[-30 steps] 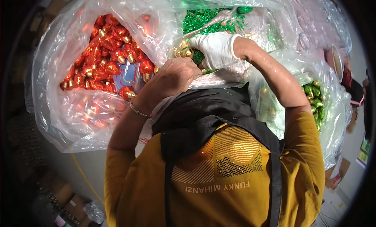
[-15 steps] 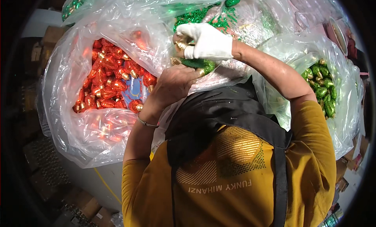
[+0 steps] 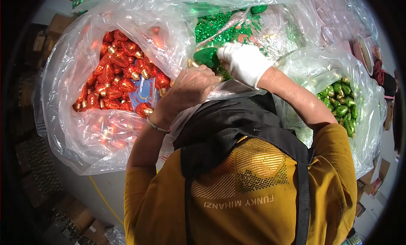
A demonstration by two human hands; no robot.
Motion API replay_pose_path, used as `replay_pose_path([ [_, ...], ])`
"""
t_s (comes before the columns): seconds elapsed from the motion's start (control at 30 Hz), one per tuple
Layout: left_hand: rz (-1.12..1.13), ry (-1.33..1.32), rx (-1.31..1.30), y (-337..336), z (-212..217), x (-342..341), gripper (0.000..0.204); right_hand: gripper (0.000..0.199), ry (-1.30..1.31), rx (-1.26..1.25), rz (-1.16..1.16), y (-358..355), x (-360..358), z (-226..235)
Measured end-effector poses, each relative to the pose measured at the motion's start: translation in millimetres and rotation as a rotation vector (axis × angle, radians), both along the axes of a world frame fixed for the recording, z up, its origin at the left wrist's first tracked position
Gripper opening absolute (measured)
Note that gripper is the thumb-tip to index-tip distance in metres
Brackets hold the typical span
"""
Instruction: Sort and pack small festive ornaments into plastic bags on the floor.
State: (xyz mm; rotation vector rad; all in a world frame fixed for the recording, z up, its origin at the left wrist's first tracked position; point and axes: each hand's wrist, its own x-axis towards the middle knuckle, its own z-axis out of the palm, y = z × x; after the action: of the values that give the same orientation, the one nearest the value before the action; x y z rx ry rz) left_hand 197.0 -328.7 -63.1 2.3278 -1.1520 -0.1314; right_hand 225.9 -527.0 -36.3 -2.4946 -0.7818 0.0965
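Observation:
My left hand [image 3: 192, 86], bare with a bracelet at the wrist, is closed around glittery green bulb ornaments [image 3: 224, 73]. Gold caps [image 3: 193, 63] stick out past its fingers; how many it holds is partly hidden. My right hand [image 3: 246, 64], in a white glove, is closed on a darker green bulb ornament [image 3: 206, 57], whose rounded end points left. The two hands are close together, above the near edge of a plastic-covered surface with loose green glitter [image 3: 215, 30].
On the left, a clear plastic bag [image 3: 63, 131] holds red glitter bulbs [image 3: 112, 73] and a blue flat piece [image 3: 143, 92]. Another bag [image 3: 368, 131] at right contains lighter green bulbs [image 3: 344, 103]. One green bulb [image 3: 259, 9] lies at the back, beyond the glitter.
My gloved right hand has moved right and nearer to me, from the gold caps to the dark green bulb. My left hand has shifted slightly, still closed on the green bulbs.

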Motion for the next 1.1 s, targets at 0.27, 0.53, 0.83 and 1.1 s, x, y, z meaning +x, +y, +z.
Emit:
replay_pose_path([
  [0.27,-0.001,0.069,0.044,-4,18,5,0.020,0.017,-0.001,-0.298,0.186,27,26,-7],
  [0.53,0.106,-0.105,-0.086,2,23,17,0.025,0.016,-0.074,-0.044,0.130,5,13,-12],
  [0.83,0.104,0.562,-0.075,55,46,-36,0.023,0.024,0.759,-0.152,0.495,-124,-27,25],
  [1.1,0.293,0.545,-0.157,63,46,-50,0.021,0.018,0.727,0.256,0.093,-117,-60,35],
])
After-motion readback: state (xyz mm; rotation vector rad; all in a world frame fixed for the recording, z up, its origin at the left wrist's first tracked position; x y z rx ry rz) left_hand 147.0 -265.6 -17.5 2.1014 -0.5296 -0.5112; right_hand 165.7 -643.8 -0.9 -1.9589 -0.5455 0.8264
